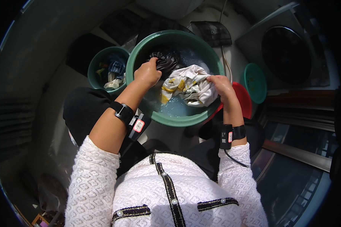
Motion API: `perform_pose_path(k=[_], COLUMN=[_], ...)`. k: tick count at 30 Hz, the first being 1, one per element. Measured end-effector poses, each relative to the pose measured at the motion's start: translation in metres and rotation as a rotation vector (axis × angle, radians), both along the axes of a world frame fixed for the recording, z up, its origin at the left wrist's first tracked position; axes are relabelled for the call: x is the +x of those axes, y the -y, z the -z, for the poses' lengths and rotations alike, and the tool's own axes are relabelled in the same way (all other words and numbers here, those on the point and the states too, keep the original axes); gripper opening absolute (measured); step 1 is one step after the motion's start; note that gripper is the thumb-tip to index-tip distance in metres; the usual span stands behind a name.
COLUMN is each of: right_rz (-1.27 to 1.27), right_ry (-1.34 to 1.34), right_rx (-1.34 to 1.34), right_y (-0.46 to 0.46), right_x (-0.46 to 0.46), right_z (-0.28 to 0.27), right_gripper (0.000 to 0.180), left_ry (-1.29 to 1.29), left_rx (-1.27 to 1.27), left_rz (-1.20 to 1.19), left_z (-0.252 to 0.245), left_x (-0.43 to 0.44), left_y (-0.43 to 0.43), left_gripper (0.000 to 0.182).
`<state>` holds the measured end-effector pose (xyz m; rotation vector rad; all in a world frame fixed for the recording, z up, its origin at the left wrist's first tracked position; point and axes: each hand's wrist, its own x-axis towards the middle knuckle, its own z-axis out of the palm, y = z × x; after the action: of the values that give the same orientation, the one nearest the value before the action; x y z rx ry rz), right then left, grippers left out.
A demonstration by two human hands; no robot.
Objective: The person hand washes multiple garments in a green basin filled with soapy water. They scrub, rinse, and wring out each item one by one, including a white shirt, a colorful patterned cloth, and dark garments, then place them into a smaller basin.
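Note:
A large green plastic basin (pixel 176 120) of cloudy water stands before me. At its left side my left hand (pixel 148 73) grips a dark wet cloth (pixel 167 62), its fingertips partly hidden in the folds. My right hand (pixel 221 85) pinches the edge of a bunched white garment with yellow patches (pixel 191 85) at the right side of the basin. The white garment lies partly in the water and touches or nearly touches the dark cloth.
A smaller green basin (pixel 91 68) with several clothes stands at the left. On the right are a red basin (pixel 243 99), a green bowl-shaped basin (pixel 255 83) and a front-loading washing machine (pixel 287 54). A hose (pixel 224 56) runs behind the large basin.

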<state>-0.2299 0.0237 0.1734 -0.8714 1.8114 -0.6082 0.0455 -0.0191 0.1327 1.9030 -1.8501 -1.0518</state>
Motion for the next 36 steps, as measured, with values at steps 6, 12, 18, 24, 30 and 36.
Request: perform_pose_path(k=[6,12,18,24,30,36], right_rz=[-0.240,-0.559,-0.739,-0.672,-0.433,-0.382], right_ry=[-0.955,-0.702,-0.925,-0.806,-0.403,0.440], right_rx=[-0.339,-0.724,-0.199,-0.014,-0.137,-0.241], right_y=[0.000,0.010,0.022,0.043,0.056,0.034], right_x=[0.032,0.098,0.119,0.114,0.082,0.075], right_z=[0.008,0.051,0.083,0.080,0.072,0.043], right_gripper=[0.029,0.065,0.061,0.050,0.066,0.065], left_ry=[0.089,0.170,0.178,0.141,-0.379,-0.761], left_rx=[-0.337,-0.278,0.048,0.129,0.301,0.612], left_rz=[0.023,0.209,0.233,0.205,-0.151,-0.304], left_z=[-0.016,0.028,0.059,0.071,0.044,-0.013], left_x=[0.002,-0.008,-0.021,-0.028,-0.029,-0.006], left_y=[0.017,0.011,0.016,0.033,0.044,0.035], left_gripper=[0.036,0.038,0.041,0.041,0.055,0.055])
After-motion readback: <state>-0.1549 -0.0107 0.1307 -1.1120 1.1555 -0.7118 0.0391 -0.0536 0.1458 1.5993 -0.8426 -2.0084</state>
